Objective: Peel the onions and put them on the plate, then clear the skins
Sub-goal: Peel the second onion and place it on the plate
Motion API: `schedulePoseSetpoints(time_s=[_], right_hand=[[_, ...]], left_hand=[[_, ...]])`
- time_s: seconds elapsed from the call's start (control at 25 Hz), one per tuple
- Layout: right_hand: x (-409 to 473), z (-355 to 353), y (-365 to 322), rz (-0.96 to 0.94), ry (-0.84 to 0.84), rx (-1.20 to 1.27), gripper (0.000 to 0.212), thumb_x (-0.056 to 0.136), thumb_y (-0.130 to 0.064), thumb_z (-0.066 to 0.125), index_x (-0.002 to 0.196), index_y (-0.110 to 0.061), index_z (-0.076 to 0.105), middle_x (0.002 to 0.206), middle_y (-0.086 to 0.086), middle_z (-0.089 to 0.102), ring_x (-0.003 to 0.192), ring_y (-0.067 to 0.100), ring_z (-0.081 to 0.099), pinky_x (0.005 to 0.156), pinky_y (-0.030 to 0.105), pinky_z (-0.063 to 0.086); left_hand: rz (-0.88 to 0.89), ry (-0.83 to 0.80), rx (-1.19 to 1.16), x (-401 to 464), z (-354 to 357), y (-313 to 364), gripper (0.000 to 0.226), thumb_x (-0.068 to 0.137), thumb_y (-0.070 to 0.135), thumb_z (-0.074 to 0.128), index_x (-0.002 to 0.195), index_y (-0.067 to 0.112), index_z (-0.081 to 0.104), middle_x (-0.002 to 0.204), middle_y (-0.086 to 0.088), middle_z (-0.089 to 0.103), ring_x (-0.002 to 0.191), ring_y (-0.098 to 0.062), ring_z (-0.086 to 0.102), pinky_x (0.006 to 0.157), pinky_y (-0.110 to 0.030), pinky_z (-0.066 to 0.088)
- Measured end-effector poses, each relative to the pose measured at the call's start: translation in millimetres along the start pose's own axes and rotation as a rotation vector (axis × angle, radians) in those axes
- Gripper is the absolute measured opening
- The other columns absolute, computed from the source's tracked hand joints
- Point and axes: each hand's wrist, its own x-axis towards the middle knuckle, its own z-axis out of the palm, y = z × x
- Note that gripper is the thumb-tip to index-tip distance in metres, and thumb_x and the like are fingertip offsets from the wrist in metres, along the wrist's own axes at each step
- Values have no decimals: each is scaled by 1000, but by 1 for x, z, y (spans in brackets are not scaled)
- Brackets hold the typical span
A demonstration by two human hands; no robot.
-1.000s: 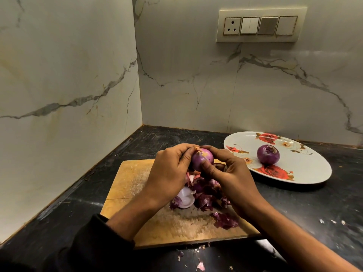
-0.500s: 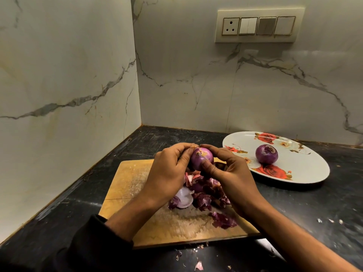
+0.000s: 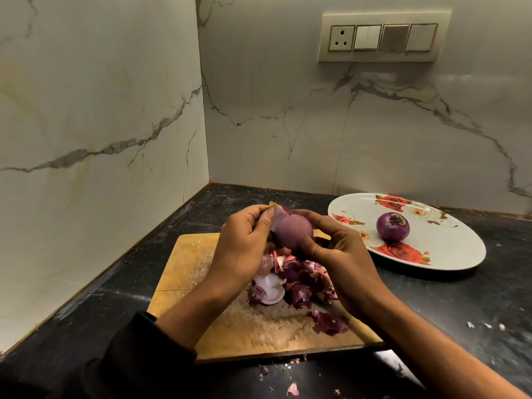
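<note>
A purple onion (image 3: 293,231) is held up above the wooden cutting board (image 3: 187,260). My right hand (image 3: 342,254) grips it from the right and below. My left hand (image 3: 241,243) pinches a pale strip of onion skin (image 3: 277,215) at the onion's upper left, partly lifted off the bulb. A heap of purple and white onion skins (image 3: 293,280) lies on the board under my hands. One peeled purple onion (image 3: 393,230) sits on the white plate (image 3: 449,249) with red roses, to the right of the board.
The board and plate rest on a black counter (image 3: 460,300) in a corner of marble walls. Small skin scraps (image 3: 292,388) lie on the counter before the board and at the right. A switch panel (image 3: 383,37) is on the back wall.
The onion has turned in my hands, and my left fingers have pulled a strip of skin up and away from its top.
</note>
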Motion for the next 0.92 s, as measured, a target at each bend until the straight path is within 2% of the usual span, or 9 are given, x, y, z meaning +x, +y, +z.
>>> schedulePoseSetpoints(time_s=[0.12,0.24,0.36,0.44,0.52,0.6,0.72,0.84,0.92], right_hand=[[2,-4,1,50,14,54,37,89,-12,67,123,-27,68,119,-3,70,104,20,71,79,27,58],[3,-6,0,127,-49,206,40,85,-13,66,123,-26,69,120,-3,70,109,22,70,83,29,58],[3,-6,-4,153,-82,250,40,84,-20,66,123,-29,68,125,0,66,110,25,69,81,32,58],[2,-3,-4,120,-85,153,40,85,-36,71,124,-33,66,122,-4,67,110,24,69,84,35,58],[-1,1,-7,36,-53,-29,50,76,-51,79,121,-36,64,115,-10,68,103,19,71,82,34,60],[-2,2,-10,-88,1,-271,57,67,-54,84,116,-36,62,112,-14,66,100,14,70,78,30,61],[-2,2,-11,-114,11,-307,53,68,-46,85,115,-34,64,111,-13,67,97,13,71,76,27,60],[0,-4,-9,39,-56,28,47,75,-24,80,120,-27,67,119,-1,69,103,24,71,82,35,60],[2,-6,-9,139,-51,141,46,76,-19,75,121,-26,68,125,6,67,113,31,67,88,42,59]], left_hand=[[-23,-72,-25,1,2,-1,23,98,23,58,118,18,67,105,2,74,91,-17,74,67,-27,61],[-90,-43,-111,4,-1,-4,18,99,14,58,112,16,70,102,-2,75,94,-19,74,72,-33,62],[-106,-9,-151,4,-2,-4,16,97,9,61,106,17,71,97,2,76,93,-14,74,69,-27,61],[-59,10,-88,3,-2,-4,16,95,10,63,103,21,72,95,7,76,92,-8,73,68,-22,59],[-32,11,-46,3,-1,-4,17,94,10,65,101,24,72,95,10,75,91,-6,72,70,-21,59],[-41,-12,-30,3,-1,-5,16,94,11,66,101,24,73,94,11,75,91,-5,72,71,-20,58],[-107,-20,-143,5,0,-5,16,94,7,63,99,18,74,93,4,77,88,-11,74,66,-20,58],[-188,4,-317,8,-4,-5,15,94,4,62,97,12,74,93,-3,77,81,-18,75,62,-23,58],[-187,-14,-332,8,-5,-5,16,94,5,61,101,14,72,94,-1,77,83,-16,75,64,-23,58]])
